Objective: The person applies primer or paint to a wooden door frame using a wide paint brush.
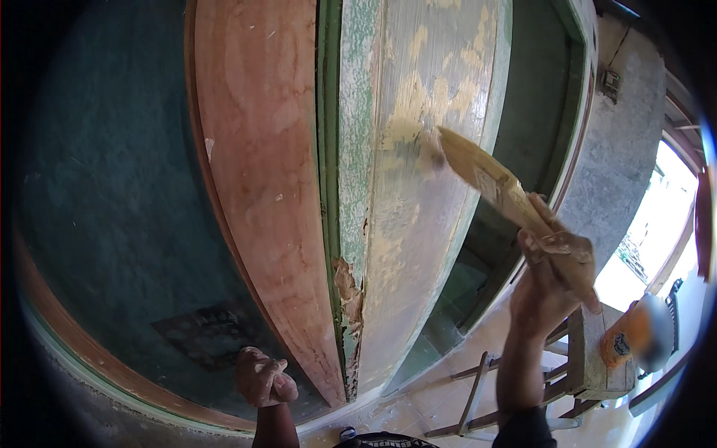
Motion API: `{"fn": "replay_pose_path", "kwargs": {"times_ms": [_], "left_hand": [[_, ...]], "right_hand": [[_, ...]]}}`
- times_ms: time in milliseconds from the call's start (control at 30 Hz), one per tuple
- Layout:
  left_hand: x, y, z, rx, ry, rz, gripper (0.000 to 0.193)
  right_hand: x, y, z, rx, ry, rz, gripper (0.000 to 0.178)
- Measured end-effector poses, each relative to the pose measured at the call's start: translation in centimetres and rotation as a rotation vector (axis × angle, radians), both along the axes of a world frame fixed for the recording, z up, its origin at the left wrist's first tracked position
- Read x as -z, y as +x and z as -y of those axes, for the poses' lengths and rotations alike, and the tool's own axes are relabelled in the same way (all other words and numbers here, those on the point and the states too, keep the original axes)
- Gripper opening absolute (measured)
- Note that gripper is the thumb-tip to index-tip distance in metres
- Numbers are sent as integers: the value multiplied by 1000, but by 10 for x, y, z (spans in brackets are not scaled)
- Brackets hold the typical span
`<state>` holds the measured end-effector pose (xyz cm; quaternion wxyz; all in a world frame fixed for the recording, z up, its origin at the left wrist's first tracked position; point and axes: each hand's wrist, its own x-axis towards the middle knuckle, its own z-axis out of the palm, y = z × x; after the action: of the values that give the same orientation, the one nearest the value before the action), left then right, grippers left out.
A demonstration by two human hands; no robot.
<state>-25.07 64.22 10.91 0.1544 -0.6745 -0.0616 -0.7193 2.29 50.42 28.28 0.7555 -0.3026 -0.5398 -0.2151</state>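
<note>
My right hand [556,261] grips a flat, tan, broad-ended tool [502,196] by its handle; I cannot tell whether it is a paintbrush or a scraper. Its broad end is close to a tall board [418,216] with worn green paint and yellowish patches, some of them glossy. Whether it touches the board is unclear. Low on the left, my left hand [265,377] is closed, with the fingers curled in; what it holds, if anything, is hidden. It is in front of a dark pane [119,187], beside a reddish-brown wooden upright [261,164].
A broken, rotted spot [348,291] marks the green edge strip low down. At the right, a wooden bench [597,366] carries an orange container [618,340]. Behind the board is a green-framed opening [538,97], then a grey wall [612,157] and a bright doorway [646,216].
</note>
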Motion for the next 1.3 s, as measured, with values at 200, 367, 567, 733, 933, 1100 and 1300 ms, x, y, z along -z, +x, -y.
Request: {"fn": "replay_pose_path", "kwargs": {"times_ms": [200,367,567,733,933,1100,1300], "left_hand": [[2,2,-2,-5,19,20,22],[3,1,0,-6,-2,30,22],[5,-5,3,19,-30,28,21],[9,-5,5,67,-70,-2,22],[8,-10,0,33,-17,8,24],[5,-2,-1,27,-13,4,24],[13,-12,0,63,-51,-14,24]], "right_hand": [[-29,3,-8,190,29,615,14],[5,12,-25,100,12,820,41],[120,12,17,-210,-303,618,14],[131,8,44,-348,-817,638,11],[36,3,-1,-507,-334,674,25],[-17,21,-25,-328,157,788,45],[24,25,-12,-39,-148,812,74]]}}
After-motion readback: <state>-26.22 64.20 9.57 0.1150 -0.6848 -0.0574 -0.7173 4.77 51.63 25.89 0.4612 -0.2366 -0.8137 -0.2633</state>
